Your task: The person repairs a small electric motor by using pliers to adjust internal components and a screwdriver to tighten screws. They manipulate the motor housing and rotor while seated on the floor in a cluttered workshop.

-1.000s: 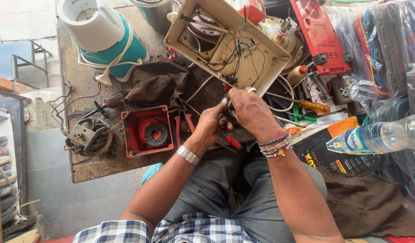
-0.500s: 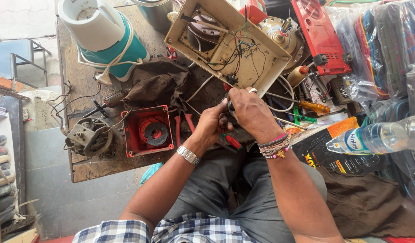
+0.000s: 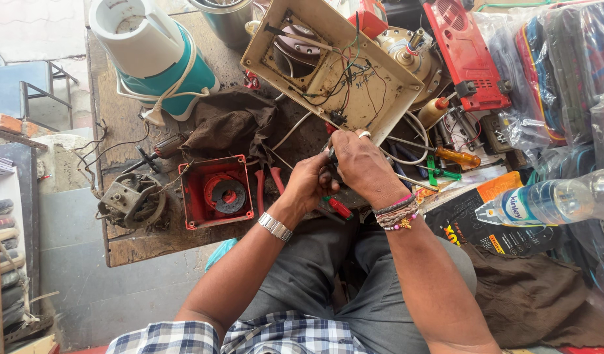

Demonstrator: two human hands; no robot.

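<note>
Hands (image 3: 335, 172) closed together around small dark part (image 3: 331, 157).

Daylight falls on a worn wooden workbench (image 3: 128, 246) above grey tiled floor (image 3: 86, 288)

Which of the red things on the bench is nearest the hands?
The small red-handled tool, lying just below the left hand and right hand. The red square housing sits farther left, the red casing up right.

Worn wooden workbench (image 3: 128, 246), red motor housing (image 3: 217, 191), brown cloth (image 3: 228, 124), beige casing (image 3: 328, 65)
</note>
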